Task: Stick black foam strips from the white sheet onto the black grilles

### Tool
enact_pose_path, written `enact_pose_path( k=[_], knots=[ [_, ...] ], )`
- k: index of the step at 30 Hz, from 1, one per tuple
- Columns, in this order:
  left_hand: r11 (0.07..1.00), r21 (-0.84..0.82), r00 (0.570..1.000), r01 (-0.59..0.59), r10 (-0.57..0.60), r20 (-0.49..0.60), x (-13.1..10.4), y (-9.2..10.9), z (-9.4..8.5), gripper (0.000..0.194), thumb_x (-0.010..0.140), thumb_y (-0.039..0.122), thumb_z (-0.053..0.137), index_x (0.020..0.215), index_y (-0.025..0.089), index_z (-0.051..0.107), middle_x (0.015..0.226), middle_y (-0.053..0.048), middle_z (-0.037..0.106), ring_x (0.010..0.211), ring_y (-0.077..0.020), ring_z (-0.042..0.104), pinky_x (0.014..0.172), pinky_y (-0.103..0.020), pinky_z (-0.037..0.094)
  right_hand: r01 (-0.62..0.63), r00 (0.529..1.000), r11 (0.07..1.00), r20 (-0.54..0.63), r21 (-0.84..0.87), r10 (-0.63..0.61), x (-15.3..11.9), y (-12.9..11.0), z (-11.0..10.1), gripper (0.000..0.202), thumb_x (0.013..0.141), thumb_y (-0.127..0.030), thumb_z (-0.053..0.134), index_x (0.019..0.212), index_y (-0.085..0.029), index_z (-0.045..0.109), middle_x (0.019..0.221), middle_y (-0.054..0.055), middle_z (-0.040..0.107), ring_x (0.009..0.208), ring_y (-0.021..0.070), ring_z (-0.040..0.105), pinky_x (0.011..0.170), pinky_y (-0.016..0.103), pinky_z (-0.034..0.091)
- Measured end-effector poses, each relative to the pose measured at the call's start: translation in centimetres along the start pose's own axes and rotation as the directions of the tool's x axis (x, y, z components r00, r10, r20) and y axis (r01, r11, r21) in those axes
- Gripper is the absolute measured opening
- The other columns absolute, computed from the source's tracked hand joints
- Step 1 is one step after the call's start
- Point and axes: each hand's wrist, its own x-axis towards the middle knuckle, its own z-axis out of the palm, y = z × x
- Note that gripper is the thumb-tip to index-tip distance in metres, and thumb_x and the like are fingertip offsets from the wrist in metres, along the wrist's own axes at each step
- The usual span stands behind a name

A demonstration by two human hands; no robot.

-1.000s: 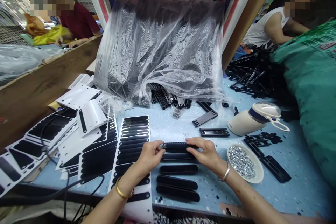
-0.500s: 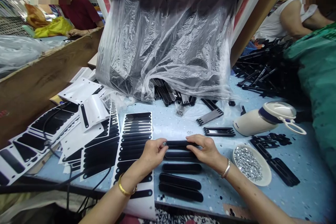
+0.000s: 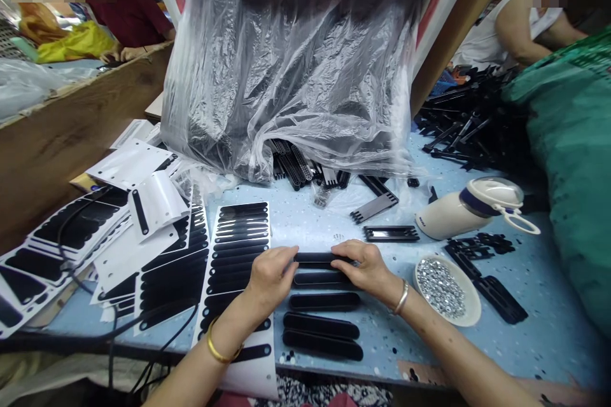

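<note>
My left hand (image 3: 271,275) pinches the left end of a long black strip (image 3: 314,257) with rounded ends, thumb and fingers closed on it. At its right end my right hand (image 3: 365,268) grips the same strip, thumb in front and fingers behind. The strip lies level, at or just above the table; a gap under it cannot be made out. Several similar black strips (image 3: 324,301) lie in a column below it, the two nearest touching. Left of them is a white backing sheet (image 3: 255,375) carrying thin black stickers (image 3: 241,254), partly under my left forearm.
A white bowl (image 3: 472,315) of small metal pieces (image 3: 439,286) and a cream bottle (image 3: 443,213) on its side stand right. More sheets (image 3: 131,165) and cables (image 3: 114,331) lie left. Behind is a plastic-covered heap (image 3: 296,70). Two people (image 3: 128,9) (image 3: 515,25) sit beyond.
The whole view has shifted slightly, so things appear a little further left. Both hands stay on the black strip, with the left fingers slightly re-placed at its end.
</note>
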Motion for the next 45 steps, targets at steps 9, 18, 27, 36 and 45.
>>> enact_pose_path(
  k=[9, 18, 27, 36, 45],
  knots=[
    [0.955, 0.084, 0.957, -0.284, 0.288, -0.034, 0.3, -0.1, 0.3, 0.022, 0.086, 0.003, 0.048, 0.096, 0.012, 0.065, 0.093, -0.011, 0.073, 0.072, -0.02, 0.066, 0.061, -0.033, 0.051, -0.134, 0.991, 0.976, -0.003, 0.171, 0.136, -0.2, 0.3, -0.1, 0.013, 0.076, -0.026, 0.073, 0.088, -0.022, 0.076, 0.083, 0.006, 0.075, 0.076, 0.0202, 0.07, 0.072, 0.033, 0.058],
    [0.949, 0.087, 0.952, -0.302, 0.306, -0.031, 0.5, -0.2, 0.3, 0.021, 0.086, 0.004, 0.047, 0.094, 0.013, 0.065, 0.09, -0.009, 0.073, 0.069, -0.0179, 0.066, 0.061, -0.032, 0.048, -0.206, 0.978, 0.935, 0.038, 0.29, 0.204, -0.2, 0.5, -0.3, 0.015, 0.073, -0.029, 0.075, 0.087, -0.022, 0.077, 0.085, 0.006, 0.075, 0.079, 0.0204, 0.071, 0.077, 0.034, 0.058],
    [0.959, 0.071, 0.962, -0.273, 0.272, 0.017, 0.4, -0.6, 0.1, 0.023, 0.087, 0.007, 0.047, 0.093, 0.017, 0.066, 0.09, -0.008, 0.074, 0.072, -0.0177, 0.068, 0.062, -0.03, 0.049, -0.28, 0.96, 0.933, 0.051, 0.226, 0.275, -0.5, 0.5, -2.2, 0.017, 0.078, -0.029, 0.067, 0.088, -0.019, 0.075, 0.084, 0.006, 0.075, 0.076, 0.0202, 0.071, 0.071, 0.033, 0.058],
    [0.971, 0.014, 0.961, -0.24, 0.235, 0.142, 0.8, 1.2, 0.2, 0.035, 0.086, 0.011, 0.046, 0.119, 0.015, 0.058, 0.118, -0.016, 0.065, 0.115, -0.0334, 0.058, 0.085, -0.05, 0.051, -0.259, 0.961, 0.961, -0.123, -0.094, 0.247, -0.3, -0.2, -0.6, 0.021, 0.082, -0.036, 0.064, 0.076, -0.017, 0.072, 0.068, 0.006, 0.069, 0.063, 0.0168, 0.064, 0.061, 0.028, 0.051],
    [0.921, 0.007, 0.886, -0.389, 0.372, 0.279, -0.5, 2.5, -0.2, 0.03, 0.089, 0.01, 0.043, 0.111, 0.016, 0.062, 0.114, -0.013, 0.067, 0.118, -0.0352, 0.055, 0.086, -0.051, 0.051, -0.15, 0.986, 0.945, -0.114, -0.292, 0.121, -4.1, -3.0, 1.1, 0.026, 0.091, -0.019, 0.043, 0.089, -0.017, 0.069, 0.077, 0.008, 0.066, 0.072, 0.0197, 0.061, 0.069, 0.032, 0.049]
  ],
)
